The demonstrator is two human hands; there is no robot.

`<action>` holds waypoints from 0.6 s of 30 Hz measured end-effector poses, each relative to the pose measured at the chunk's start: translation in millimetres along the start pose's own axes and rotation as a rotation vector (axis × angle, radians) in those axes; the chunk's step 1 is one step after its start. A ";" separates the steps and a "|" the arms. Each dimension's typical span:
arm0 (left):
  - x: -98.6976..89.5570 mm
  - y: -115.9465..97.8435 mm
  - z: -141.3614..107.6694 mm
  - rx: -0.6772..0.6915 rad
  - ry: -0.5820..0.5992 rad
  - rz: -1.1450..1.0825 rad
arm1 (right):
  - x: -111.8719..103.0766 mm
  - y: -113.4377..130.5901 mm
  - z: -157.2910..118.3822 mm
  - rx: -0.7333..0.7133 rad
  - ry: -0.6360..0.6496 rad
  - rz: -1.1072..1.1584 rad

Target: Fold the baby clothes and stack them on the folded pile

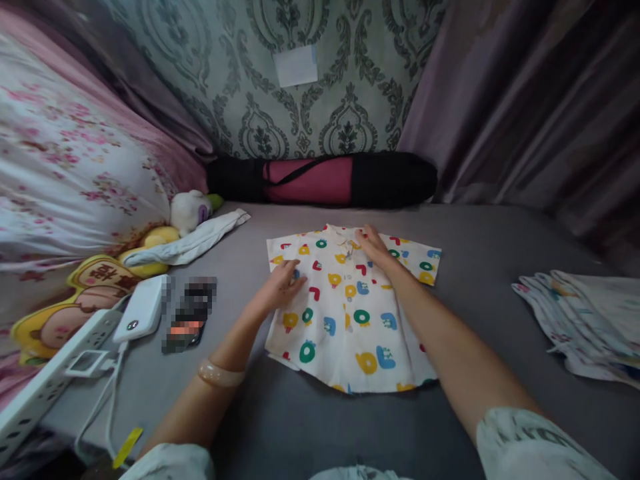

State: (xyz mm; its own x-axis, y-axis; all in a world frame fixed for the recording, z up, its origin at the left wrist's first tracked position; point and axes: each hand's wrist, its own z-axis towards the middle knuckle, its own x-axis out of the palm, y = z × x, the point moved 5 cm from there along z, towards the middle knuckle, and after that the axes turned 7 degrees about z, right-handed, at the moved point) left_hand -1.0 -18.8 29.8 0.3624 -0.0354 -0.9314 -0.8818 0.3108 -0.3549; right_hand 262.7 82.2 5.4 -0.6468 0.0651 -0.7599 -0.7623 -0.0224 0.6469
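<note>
A small white short-sleeved shirt (345, 313) with colourful letter prints lies spread flat on the grey sheet, its collar away from me. On its left side, near the left sleeve, my left hand (285, 283) rests with the fingers apart. My right hand (373, 245) lies on the upper part just right of the collar, fingers stretched out. Neither hand grips anything. A pale bangle (220, 375) circles my left wrist.
At right lies a stack of folded clothes (585, 320). To the left are a white power bank (143, 310), a pixelated phone (190, 317), a power strip (55, 373) and plush toys (190, 212). A black and red bag (310, 180) lies along the wall.
</note>
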 end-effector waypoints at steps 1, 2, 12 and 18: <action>-2.4 7.6 -10.9 -0.059 -0.010 0.005 | -8.2 -5.6 -5.4 0.003 -0.016 0.062; -3.8 15.2 -22.1 -0.118 -0.005 0.012 | -17.4 -12.2 -13.0 -0.007 -0.049 0.104; -6.8 23.4 -102.4 -0.417 0.129 -0.054 | -82.7 -100.8 -153.7 0.236 0.030 0.023; -2.7 9.0 -111.2 -0.447 0.122 -0.058 | -80.3 -66.7 -219.6 0.316 0.114 -0.231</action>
State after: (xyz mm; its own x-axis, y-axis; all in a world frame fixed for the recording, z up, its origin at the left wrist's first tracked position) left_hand -43.5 -121.4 20.1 0.4001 -0.1607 -0.9023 -0.9146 -0.1338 -0.3817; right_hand 360.0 -140.6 9.2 -0.4714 -0.0787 -0.8784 -0.8541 0.2888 0.4325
